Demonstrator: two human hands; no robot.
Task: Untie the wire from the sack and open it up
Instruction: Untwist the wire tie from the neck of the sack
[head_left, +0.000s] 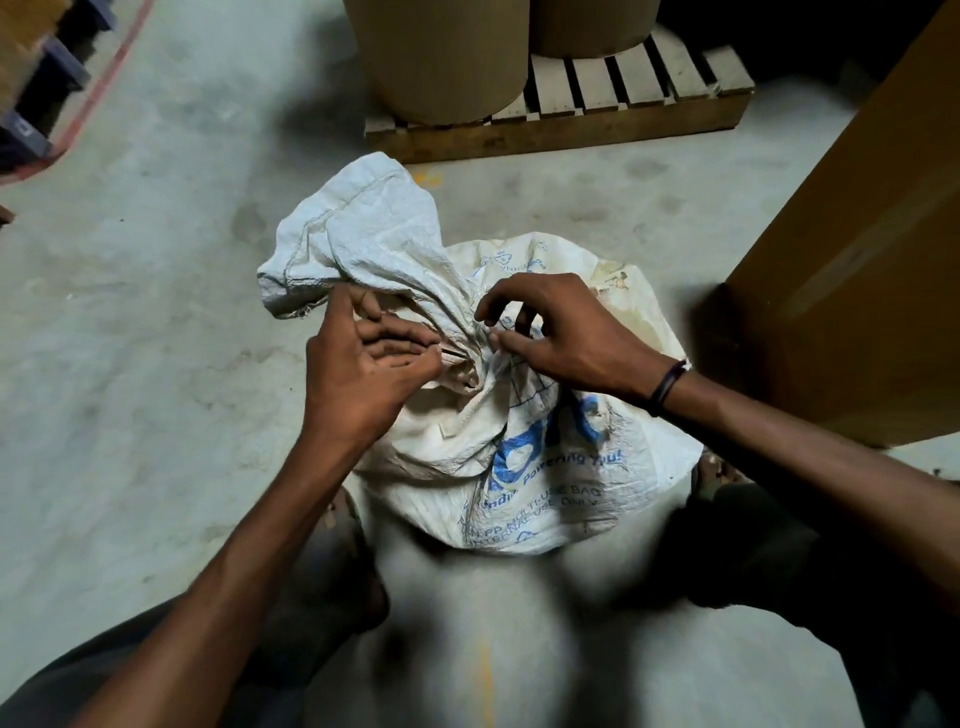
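Note:
A white woven sack (550, 467) with blue print stands on the concrete floor between my knees. Its neck is bunched tight in the middle, and the loose top (353, 234) flops up and to the left. A thin dark wire (453, 354) shows at the neck. My left hand (363, 369) pinches the wire end at the left of the neck. On the right side of the neck, my right hand (561, 332) pinches the gathered fabric with thumb and fingers. A dark band circles my right wrist.
A wooden pallet (623, 104) with two large brown cardboard drums (441, 57) lies just behind the sack. A tall brown carton (857, 234) stands close on the right. A red floor line (104, 78) and dark pallets are at the far left. Open concrete lies to the left.

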